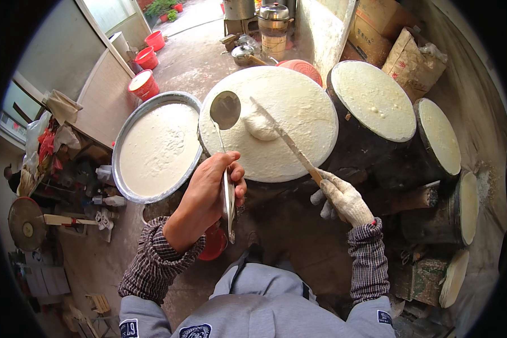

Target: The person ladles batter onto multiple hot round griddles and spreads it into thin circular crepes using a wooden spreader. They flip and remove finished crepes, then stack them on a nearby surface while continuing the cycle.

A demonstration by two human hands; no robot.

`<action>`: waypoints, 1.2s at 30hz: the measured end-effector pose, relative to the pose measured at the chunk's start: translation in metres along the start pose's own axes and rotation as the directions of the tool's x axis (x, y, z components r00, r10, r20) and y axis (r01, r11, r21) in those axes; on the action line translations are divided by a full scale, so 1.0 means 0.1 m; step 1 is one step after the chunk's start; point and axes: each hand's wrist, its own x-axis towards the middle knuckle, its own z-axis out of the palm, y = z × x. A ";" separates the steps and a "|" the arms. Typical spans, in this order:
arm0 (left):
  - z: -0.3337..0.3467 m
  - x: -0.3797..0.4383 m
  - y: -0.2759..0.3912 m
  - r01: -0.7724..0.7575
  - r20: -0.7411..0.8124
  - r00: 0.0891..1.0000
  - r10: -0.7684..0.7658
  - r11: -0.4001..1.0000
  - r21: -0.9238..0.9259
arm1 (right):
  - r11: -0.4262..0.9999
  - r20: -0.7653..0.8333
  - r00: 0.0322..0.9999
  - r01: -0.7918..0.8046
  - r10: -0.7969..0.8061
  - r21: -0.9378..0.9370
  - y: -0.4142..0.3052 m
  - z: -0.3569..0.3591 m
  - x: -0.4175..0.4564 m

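Bare, my left hand point(213, 192) grips the handle of a metal ladle point(225, 110), whose round bowl lies over the left part of a batter-covered round griddle point(304, 156). A knitted work glove covers my right hand point(342, 196), closed around a long, flat wooden stick point(293, 148). The stick's far part is coated with batter and slants across the griddle. Beside the ladle bowl, partly behind the stick, rises a rounded mound of batter or dough point(260, 126). To the left stands a wide metal basin point(115, 169) of pale, liquid batter.
Several more round griddles, among them the nearest one point(374, 99), curve down the right side, each bearing a pale layer. Red buckets point(147, 86) stand beyond the basin. A lidded pan point(243, 54) and a tall steel pot point(274, 29) are at the back. A red basin point(213, 244) sits low near my legs.
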 end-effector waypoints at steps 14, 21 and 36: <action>-0.06 -0.22 -0.15 0.135 0.174 0.980 -0.093 0.959 -0.251 | 0.956 0.155 0.988 -0.072 0.029 0.283 0.27 0.37 -0.15; -0.17 -0.39 -0.12 0.075 0.298 0.938 0.177 0.735 -0.674 | 0.897 -0.141 0.886 0.437 -0.442 -0.070 -0.48 0.54 -0.25; -1.38 -0.62 0.14 -0.274 0.048 0.892 0.450 0.621 -0.735 | 0.392 -0.108 0.684 0.275 -0.721 -0.878 0.40 0.39 -0.30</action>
